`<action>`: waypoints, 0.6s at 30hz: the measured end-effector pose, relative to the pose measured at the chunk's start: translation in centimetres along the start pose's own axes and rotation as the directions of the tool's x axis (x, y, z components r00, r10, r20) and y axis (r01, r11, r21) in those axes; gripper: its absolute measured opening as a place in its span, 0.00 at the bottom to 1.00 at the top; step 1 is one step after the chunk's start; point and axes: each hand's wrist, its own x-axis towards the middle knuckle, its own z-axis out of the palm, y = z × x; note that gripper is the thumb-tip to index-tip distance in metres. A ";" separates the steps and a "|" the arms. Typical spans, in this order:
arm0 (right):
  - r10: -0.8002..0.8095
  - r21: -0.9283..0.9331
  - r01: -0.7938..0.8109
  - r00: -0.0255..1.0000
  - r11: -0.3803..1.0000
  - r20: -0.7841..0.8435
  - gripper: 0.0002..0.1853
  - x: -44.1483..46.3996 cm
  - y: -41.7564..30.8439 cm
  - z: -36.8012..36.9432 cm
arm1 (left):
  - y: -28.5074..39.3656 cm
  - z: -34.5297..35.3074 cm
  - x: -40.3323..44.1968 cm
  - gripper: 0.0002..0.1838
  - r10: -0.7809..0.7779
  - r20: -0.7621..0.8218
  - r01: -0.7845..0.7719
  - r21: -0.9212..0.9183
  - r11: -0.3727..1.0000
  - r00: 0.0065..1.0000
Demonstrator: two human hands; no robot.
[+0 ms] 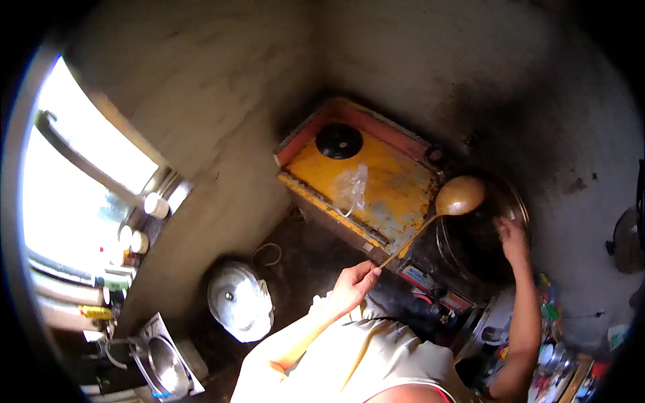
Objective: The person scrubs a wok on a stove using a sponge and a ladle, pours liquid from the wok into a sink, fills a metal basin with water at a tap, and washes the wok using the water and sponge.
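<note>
A long-handled ladle [461, 195] is in my left hand [357, 285], its thin handle gripped near the end. The rounded, brownish bowl of the ladle lies over the left rim of a large dark pot [523, 208]. My right hand [512, 240] reaches over the pot's right side, fingers bent toward its dark inside. A small pale spot shows by those fingertips, but what they hold, if anything, cannot be made out. The pot's contents are too dark to see.
Left of the pot stands a worn yellow counter [396, 178] with a black round lid [339, 141] and a clear plastic bag [353, 188]. A silvery metal vessel [235, 302] sits on the floor. Lower left is a steel basin [168, 369]; clutter fills the lower right.
</note>
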 end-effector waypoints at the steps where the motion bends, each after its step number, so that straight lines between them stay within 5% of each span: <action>1: -0.053 0.178 0.090 0.977 0.980 -0.206 0.15 -0.3 -0.1 -0.5 | 0.2 0.1 -0.8 0.14 -0.184 0.102 0.204 -0.252 0.946 0.978; 2: -0.067 0.338 0.217 0.912 0.916 -0.404 0.16 -0.6 -0.5 -1.0 | 0.4 0.1 -1.6 0.14 -0.320 0.233 0.394 -0.465 0.793 0.918; 4: -0.130 0.475 0.311 0.917 0.823 -0.376 0.16 -1.4 -2.2 -1.7 | 0.9 1.1 -3.1 0.15 -0.385 0.275 0.470 -0.597 0.650 0.881; 5: -0.222 0.274 0.323 0.914 0.906 -0.341 0.14 -0.7 0.1 0.1 | 1.5 1.1 -4.0 0.16 -0.384 0.308 0.489 -0.626 0.608 0.871; 7: -0.126 -0.196 0.145 0.986 0.970 0.104 0.12 -0.1 2.2 0.6 | 2.0 1.6 -5.9 0.18 -0.374 0.344 0.506 -0.642 0.575 0.861; 9: -0.272 0.215 0.266 0.962 0.940 0.001 0.10 2.3 7.2 3.2 | 3.7 1.8 -8.1 0.19 -0.385 0.277 0.472 -0.598 0.647 0.880; 10: -0.210 0.237 0.243 0.965 0.941 -0.156 0.09 -1.3 1.8 0.2 | 5.7 1.5 -9.2 0.19 -0.400 0.254 0.469 -0.588 0.659 0.881; 11: -0.324 0.279 0.393 0.909 0.876 -0.262 0.10 -0.4 3.3 0.8 | 8.0 0.9 -10.7 0.19 -0.563 0.154 0.579 -0.333 0.744 0.812; 14: -0.342 0.481 0.496 0.862 0.723 -0.375 0.09 1.3 4.0 1.3 | 6.8 2.3 -15.3 0.19 -0.555 -0.133 0.549 -0.081 0.832 0.821; 15: -0.342 0.353 0.400 0.915 0.846 -0.215 0.08 4.3 7.8 3.1 | 6.2 2.8 -16.8 0.18 -0.513 -0.168 0.512 -0.056 0.857 0.842; 16: -0.273 -0.158 0.267 0.962 0.951 -0.017 0.07 5.0 8.6 3.1 | 5.5 3.2 -18.2 0.18 -0.470 -0.204 0.474 -0.029 0.880 0.859; 18: -0.295 -0.042 0.296 0.907 0.954 -0.302 0.08 7.9 10.9 4.7 | 6.2 3.5 -20.5 0.18 -0.671 -0.171 0.636 -0.222 0.739 0.721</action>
